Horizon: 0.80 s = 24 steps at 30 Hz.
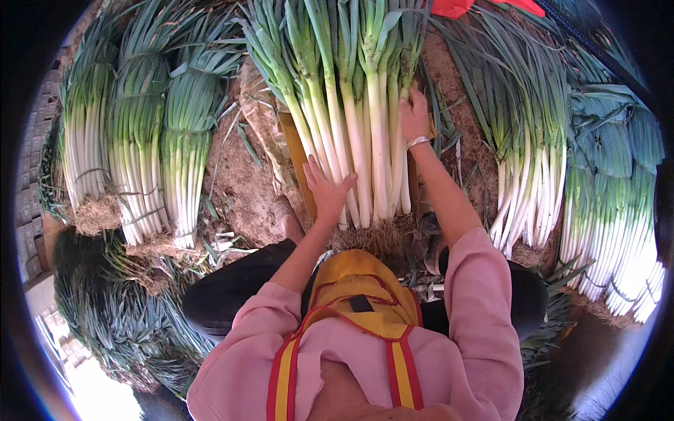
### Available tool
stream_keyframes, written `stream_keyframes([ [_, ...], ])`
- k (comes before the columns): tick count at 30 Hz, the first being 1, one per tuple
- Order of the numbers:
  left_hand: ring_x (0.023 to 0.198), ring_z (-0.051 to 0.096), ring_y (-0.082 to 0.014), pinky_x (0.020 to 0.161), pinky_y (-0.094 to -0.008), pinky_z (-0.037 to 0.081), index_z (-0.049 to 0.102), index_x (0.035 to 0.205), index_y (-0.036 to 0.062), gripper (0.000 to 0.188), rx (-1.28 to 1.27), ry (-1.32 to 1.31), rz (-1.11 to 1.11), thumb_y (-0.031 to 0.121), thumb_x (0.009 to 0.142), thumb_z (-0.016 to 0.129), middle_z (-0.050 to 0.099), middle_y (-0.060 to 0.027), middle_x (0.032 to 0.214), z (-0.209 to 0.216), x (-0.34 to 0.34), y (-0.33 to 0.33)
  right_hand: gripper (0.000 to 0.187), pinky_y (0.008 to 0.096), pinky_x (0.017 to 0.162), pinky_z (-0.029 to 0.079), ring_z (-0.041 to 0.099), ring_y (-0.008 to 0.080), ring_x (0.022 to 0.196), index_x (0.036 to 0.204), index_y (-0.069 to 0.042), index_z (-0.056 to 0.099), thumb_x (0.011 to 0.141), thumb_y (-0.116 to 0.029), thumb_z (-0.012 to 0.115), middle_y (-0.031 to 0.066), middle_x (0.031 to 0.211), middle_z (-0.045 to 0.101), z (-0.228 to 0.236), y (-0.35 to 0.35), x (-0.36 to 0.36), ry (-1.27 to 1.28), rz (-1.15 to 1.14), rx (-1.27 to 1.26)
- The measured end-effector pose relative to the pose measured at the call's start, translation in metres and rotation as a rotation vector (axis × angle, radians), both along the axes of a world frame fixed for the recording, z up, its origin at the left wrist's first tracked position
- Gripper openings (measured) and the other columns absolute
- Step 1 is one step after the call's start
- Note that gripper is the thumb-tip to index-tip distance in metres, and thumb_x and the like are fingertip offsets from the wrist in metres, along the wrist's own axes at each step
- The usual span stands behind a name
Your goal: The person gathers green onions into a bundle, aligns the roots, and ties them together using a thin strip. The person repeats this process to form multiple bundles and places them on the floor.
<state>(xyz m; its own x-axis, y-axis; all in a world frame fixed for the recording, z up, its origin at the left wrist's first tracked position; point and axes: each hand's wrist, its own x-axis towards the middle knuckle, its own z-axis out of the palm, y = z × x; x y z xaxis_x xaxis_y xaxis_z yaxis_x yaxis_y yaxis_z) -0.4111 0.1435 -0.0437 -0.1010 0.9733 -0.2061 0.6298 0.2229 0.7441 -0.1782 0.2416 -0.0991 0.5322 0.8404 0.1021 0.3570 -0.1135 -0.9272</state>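
Note:
A broad bunch of leeks (379, 140) lies in front of me, white shanks and roots toward me, green leaves pointing away. My left hand (327, 191) rests against the bunch's lower left side, its fingers spread over the white shanks. Higher up on the opposite edge, my right hand (415, 118) is closed around an outer leek near where white turns green. Some of its fingertips are hidden by the stalks. Beneath the bunch, a yellow-brown support (298, 158) shows at the sides.
Tied leek bundles (140, 133) stand on the left. Loose leeks (530, 140) lie to the right, with more tied bundles (611, 196) beyond them. Leafy trimmings (133, 316) are heaped at lower left. A red cloth or bag (453, 7) shows at the top, above soil-strewn ground (242, 189).

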Motion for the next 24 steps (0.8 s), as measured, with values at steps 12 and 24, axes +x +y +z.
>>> stream_keyframes([
  [12,0.136,0.007,-0.0385,0.109,-0.0460,0.012,0.005,0.144,0.0027,0.124,-0.042,0.041,-0.094,0.051,0.057,0.079,0.002,-0.0244,0.146,-0.002,0.005,-0.007,0.092,0.0400,0.103,0.029,0.031,0.0353,0.130,0.138,0.000,0.028,0.078,-0.067,0.047,0.0250,0.138,0.033,-0.025,0.135,0.067,0.643,0.028,-0.143],
  [24,0.136,0.008,-0.0369,0.110,-0.0426,0.012,0.010,0.141,-0.0024,0.124,-0.009,0.201,-0.092,0.037,0.049,0.083,0.009,-0.0244,0.145,-0.005,0.030,-0.010,0.109,0.0458,0.095,0.039,0.042,0.0421,0.119,0.136,0.012,0.020,0.074,-0.071,0.051,0.0332,0.134,0.033,0.039,0.147,-0.001,-0.260,0.125,-0.421],
])
